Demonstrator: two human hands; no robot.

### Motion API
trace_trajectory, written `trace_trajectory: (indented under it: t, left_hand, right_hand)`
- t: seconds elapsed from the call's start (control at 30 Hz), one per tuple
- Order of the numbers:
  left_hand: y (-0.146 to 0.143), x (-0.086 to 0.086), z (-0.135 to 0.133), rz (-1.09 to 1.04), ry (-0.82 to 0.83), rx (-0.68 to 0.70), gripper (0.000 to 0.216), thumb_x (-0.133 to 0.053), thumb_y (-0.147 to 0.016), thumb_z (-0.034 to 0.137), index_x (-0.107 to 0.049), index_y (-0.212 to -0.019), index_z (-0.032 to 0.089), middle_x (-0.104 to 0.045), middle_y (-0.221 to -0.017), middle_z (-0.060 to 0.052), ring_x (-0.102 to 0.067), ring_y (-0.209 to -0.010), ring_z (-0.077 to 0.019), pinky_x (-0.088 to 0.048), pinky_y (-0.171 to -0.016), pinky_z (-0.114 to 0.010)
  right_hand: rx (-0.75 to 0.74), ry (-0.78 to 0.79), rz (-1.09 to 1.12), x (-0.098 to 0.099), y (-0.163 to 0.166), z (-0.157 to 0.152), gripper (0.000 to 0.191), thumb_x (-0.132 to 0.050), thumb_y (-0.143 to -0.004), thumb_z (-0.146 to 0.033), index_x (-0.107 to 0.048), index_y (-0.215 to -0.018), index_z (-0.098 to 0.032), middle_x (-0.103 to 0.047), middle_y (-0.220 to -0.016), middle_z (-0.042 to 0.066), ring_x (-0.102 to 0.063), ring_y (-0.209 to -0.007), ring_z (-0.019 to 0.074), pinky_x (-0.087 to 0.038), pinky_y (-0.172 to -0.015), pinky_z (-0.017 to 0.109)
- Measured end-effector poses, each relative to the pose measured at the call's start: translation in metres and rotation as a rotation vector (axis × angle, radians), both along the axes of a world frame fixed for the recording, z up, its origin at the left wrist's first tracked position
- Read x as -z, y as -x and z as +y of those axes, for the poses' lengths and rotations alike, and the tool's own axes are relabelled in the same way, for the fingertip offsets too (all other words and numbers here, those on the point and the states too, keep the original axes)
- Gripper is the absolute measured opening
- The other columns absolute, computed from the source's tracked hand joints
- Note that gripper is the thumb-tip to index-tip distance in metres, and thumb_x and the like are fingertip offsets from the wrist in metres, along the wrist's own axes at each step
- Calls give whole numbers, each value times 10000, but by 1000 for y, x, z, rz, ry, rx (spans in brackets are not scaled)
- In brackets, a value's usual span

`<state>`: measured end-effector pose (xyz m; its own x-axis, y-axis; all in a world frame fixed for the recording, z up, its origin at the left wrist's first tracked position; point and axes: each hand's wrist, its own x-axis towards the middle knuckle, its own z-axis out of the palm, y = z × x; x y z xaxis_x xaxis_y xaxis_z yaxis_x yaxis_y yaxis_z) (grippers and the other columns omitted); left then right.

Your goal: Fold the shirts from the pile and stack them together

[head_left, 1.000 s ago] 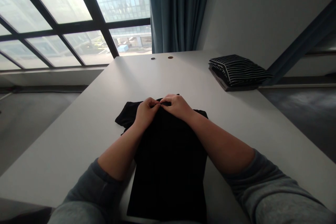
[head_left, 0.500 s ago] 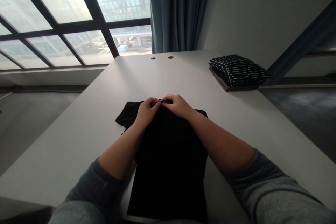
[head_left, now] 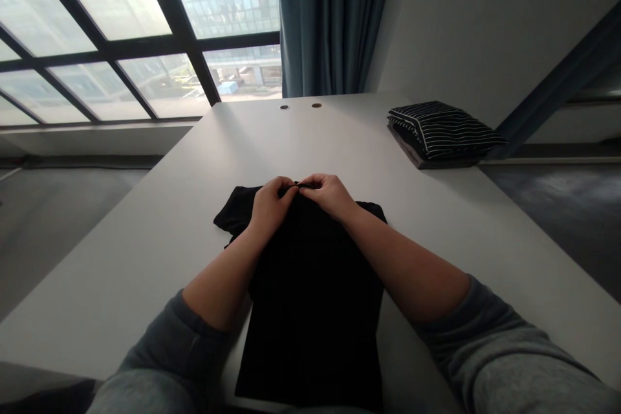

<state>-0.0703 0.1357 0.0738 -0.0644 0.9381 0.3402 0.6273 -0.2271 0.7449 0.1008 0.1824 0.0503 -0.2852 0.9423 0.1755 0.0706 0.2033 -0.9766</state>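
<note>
A black short-sleeved shirt [head_left: 317,310] lies spread on the white table [head_left: 145,272], its collar end away from me and its hem near my body. My left hand [head_left: 272,202] pinches the neckline between thumb and fingers. Close beside it, my right hand [head_left: 326,194] pinches the same edge, the fingertips of both hands almost touching. One sleeve sticks out to the left past my left wrist; the other shows partly behind my right forearm. Folds and any buttons are lost in the dark cloth.
A stack of folded clothes [head_left: 444,132], with a black-and-white striped piece on top, sits at the table's far right edge. Two round cable holes are near the back edge. Beyond stand a blue curtain [head_left: 334,19] and a large window [head_left: 223,0].
Both hands keep their pinch on the neckline and have lifted it very slightly. The shirt and the stack stay where they were.
</note>
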Motion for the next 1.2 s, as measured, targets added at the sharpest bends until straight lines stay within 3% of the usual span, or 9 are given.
trace_trajectory:
  t: [0.3,0.5,0.67,0.9,1.2]
  left_hand:
    - [2,-1,1,-58,45,24,121,-672,-869,336,-720,-889,227,-758,-867,-6,-681,-829,-200,-514,-823,-321]
    - [13,2,7,-57,78,136,176,-668,-869,387,-716,-913,224,-757,-885,-10,-683,-842,-202,-511,-802,-324]
    - [14,4,9,-101,79,154,188,-658,-877,388,-719,-941,222,-766,-916,-20,-695,-873,-207,-525,-829,-333]
    - [15,3,9,-167,84,202,190,-646,-883,378,-709,-970,221,-767,-967,-28,-699,-921,-208,-539,-878,-340]
    - [12,6,8,-304,26,251,136,-662,-857,327,-622,-924,215,-695,-882,-15,-653,-847,-175,-521,-813,-314]
  right_hand:
    - [56,-230,-254,-11,-3,-5,172,-680,-808,-288,-756,-919,-181,-744,-839,13,-628,-732,151,-475,-691,269]
    - [0,-241,-217,-10,-5,-6,180,-678,-836,-311,-753,-940,-184,-746,-867,18,-646,-780,167,-492,-738,287]
    - [74,-401,-274,-11,-5,-8,135,-659,-825,-217,-748,-926,-205,-748,-948,31,-658,-879,185,-502,-831,312]
    - [70,-411,-290,-15,-7,-8,107,-671,-858,-226,-744,-935,-209,-739,-935,32,-659,-879,192,-507,-858,322]
    - [-35,-467,-314,-19,-6,-7,117,-579,-869,-174,-680,-921,-203,-707,-984,48,-633,-914,191,-489,-893,324]
